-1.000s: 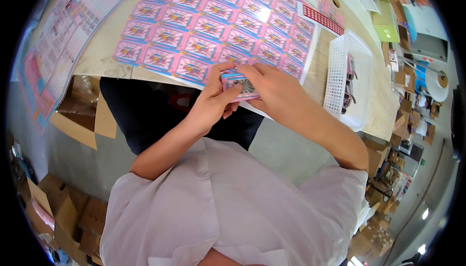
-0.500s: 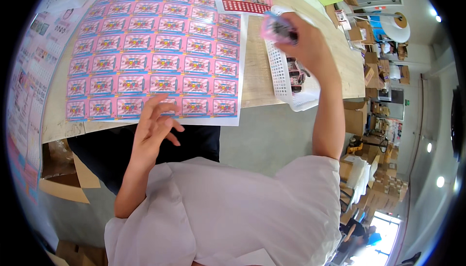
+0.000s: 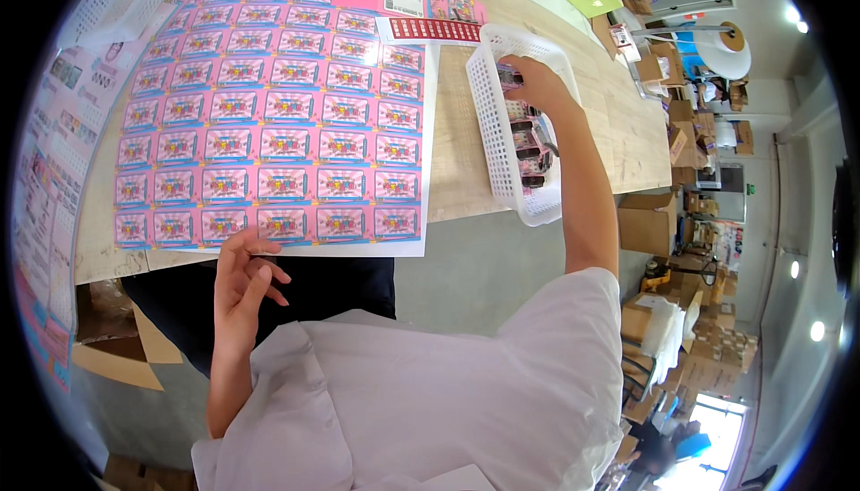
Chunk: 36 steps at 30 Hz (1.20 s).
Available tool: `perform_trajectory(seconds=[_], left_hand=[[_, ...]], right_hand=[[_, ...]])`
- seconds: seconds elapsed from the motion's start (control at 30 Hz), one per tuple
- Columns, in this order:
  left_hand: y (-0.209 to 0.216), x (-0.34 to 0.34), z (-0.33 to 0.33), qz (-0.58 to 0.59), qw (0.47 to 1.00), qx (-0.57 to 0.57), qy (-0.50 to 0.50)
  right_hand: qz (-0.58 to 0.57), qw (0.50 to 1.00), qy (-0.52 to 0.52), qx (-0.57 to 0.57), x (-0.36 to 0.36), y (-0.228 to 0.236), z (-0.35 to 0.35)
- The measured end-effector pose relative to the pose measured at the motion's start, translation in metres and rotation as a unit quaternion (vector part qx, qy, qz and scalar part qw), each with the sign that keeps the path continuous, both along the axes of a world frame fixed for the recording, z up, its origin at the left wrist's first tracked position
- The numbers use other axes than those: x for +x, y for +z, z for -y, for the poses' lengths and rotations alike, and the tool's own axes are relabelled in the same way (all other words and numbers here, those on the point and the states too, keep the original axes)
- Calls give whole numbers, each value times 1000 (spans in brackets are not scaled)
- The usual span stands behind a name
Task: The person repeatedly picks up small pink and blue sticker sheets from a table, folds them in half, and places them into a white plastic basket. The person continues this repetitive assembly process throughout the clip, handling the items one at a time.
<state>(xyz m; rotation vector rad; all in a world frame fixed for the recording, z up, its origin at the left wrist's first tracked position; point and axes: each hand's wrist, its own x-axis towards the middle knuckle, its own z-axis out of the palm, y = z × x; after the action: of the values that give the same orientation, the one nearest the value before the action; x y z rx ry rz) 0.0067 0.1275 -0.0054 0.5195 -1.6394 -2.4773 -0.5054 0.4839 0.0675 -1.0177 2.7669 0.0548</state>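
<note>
Workshop bg: cartons (image 3: 649,229) piled past bench's R edge. Wood bench (image 3: 620,137) has pink/blue printed sheet (image 3: 260,144) (grid of card-size panels) at front edge; red dotted strip (image 3: 436,31) nr its far R corner. White perforated basket (image 3: 490,124) sits btwn sheet and bench R edge, its near end at front edge; small pink/blk packs (image 3: 528,139) inside.

Change vs 0.5 s ago: R hand (image 3: 543,90) was up over basket's far end w/ a pack, now it's down inside, so that one's prob in w/ the rest. R fingers curled at a pack (image 3: 509,77) in far end; can't tell if clamped or let go. L hand (image 3: 240,292) empty, fingers apart, loosely bent, by sheet's front edge; contact unclear.
</note>
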Motion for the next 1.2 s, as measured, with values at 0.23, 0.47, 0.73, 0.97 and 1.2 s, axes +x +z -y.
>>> perform_trajectory(seconds=[0.23, 0.47, 0.73, 0.97, 1.2], left_hand=[[-6, 3, -4, 5, 1000, 7, 2], [-2, 5, -7, 12, 998, -55, 23], [5, 9, 32, -18, 769, -621, 151], [-7, 23, 87, 119, 659, -726, 155], [-5, 37, 119, 162, 669, -708, 162]], right_hand=[[10, 1000, -10, 0, 4, -1, 7], [-7, 998, 47, -45, 3, -8, 1], [-189, 969, 43, -154, 95, 65, 29], [-125, 942, 8, -312, 285, 36, 99], [25, 926, 31, -375, 342, -14, 186]])
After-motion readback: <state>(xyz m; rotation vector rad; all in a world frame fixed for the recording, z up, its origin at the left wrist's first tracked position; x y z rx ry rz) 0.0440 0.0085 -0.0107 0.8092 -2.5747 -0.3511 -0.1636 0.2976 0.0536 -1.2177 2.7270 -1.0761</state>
